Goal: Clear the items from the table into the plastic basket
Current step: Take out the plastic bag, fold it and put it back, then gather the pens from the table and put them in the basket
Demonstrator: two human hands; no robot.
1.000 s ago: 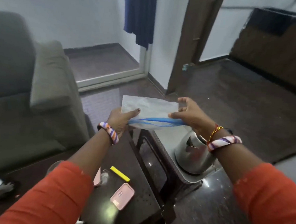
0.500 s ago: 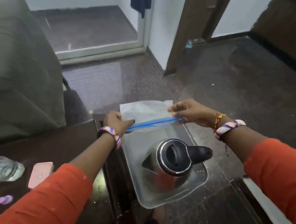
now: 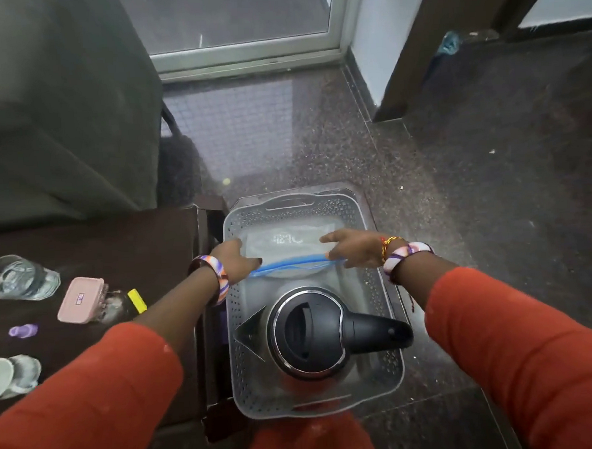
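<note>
A clear zip bag (image 3: 289, 245) with a blue seal strip lies low inside the far half of the translucent plastic basket (image 3: 391, 363). My left hand (image 3: 235, 262) pinches the seal's left end and my right hand (image 3: 354, 247) pinches its right end. A steel kettle (image 3: 310, 333) with a black lid and handle stands in the basket's near half. The basket sits on the floor to the right of the dark table (image 3: 117, 247).
On the table are a glass (image 3: 19, 278), a pink box (image 3: 80, 299), a yellow marker (image 3: 137, 300), a small purple item (image 3: 23, 330) and a pale round lid or cup (image 3: 7, 376). A grey sofa (image 3: 52, 110) stands behind the table. Dark speckled floor (image 3: 474, 180) lies to the right.
Both hands have lowered the zip bag from above the basket down into its far half, beyond the kettle. The head has tilted down, so the basket and table now fill the view.
</note>
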